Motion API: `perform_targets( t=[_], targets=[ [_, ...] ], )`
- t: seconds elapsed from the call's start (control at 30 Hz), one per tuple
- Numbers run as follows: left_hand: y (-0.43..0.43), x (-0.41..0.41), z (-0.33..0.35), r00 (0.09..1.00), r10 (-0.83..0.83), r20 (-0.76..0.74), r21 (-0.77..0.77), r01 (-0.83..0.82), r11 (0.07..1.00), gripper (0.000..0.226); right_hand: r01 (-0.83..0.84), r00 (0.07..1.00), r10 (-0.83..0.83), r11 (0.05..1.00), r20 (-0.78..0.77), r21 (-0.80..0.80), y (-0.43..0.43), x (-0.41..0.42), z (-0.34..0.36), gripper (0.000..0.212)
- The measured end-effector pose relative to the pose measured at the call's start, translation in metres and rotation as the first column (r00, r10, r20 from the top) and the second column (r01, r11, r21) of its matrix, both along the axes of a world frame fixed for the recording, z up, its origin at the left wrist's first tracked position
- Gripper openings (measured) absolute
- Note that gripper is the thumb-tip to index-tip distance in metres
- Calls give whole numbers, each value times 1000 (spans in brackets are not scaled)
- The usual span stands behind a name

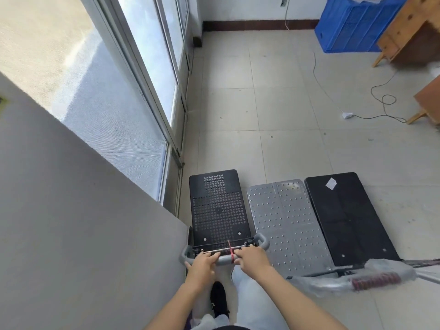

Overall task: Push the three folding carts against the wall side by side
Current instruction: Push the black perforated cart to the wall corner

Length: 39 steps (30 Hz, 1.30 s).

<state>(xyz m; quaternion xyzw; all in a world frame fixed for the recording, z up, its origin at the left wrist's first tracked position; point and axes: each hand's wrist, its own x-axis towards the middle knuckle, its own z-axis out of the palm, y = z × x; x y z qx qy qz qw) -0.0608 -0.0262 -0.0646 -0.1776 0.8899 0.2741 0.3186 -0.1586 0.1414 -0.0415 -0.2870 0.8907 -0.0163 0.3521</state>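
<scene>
- Three folding carts side by side on the tiled floor [285, 148], platforms pointing away from the camera.
- Landmark: black perforated cart [219, 206], nearest the grey wall [71, 222] and the window [142, 67], its left edge just beside the window frame's base.
- Grey handle [223, 258] of that cart at its near end, with a red band [231, 251] wrapped around the bar.
- Left hand [202, 264] closed over the handle's left part, fingers curled on the bar.
- Right hand [251, 258] closed over the handle's right part, just right of the red band.
- Silver studded cart [285, 222] directly right of the black perforated cart, edges close together, nearly touching.
- Plain black cart [345, 217] further right, just beside the silver one, a small white label [331, 183] near its far end.
- Plastic-wrapped handle [352, 277] with a red spring [373, 281] at the near right; unclear which of those two carts owns it.
- Dark shoe [219, 298] and pale trouser leg [250, 296] on the near side of the perforated cart, below the handle.
- Blue crate [352, 27] and wooden furniture [409, 32] far beyond and right of the perforated cart, well apart from it.
- White plug [347, 115] with a thin cable [319, 79] on the floor, beyond the carts, well apart.
</scene>
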Motion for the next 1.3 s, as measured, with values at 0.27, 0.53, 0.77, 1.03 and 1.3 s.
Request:
perform_targets(
  t=[0.27, 0.53, 0.77, 1.03, 1.3],
  targets=[
    [-14, -72, -1, 999, -33, -14, -124, 31, 992, 59, 10, 1000, -10, 1000, -2, -13, -19, -72, -4, 24],
    [-14, -130, 8, 1000, -8, 18, -197, 11, 980, 52, 6, 1000, -5, 1000, -21, 11, -43, -125, -6, 24],
    [-42, -169, -12, 996, 74, 43, -116, -69, 991, 37, 21, 1000, -21, 1000, -15, -10, -57, -155, -7, 24],
    [-75, -219, -28, 999, 38, 0, -161, -37, 986, 39, 68, 996, -70, 996, -47, -55, -86, -203, -13, 23],
    [-102, -296, -16, 999, 31, -29, -134, -35, 990, 41, 99, 990, -104, 994, -96, -53, -123, -275, -9, 24]
  ],
)
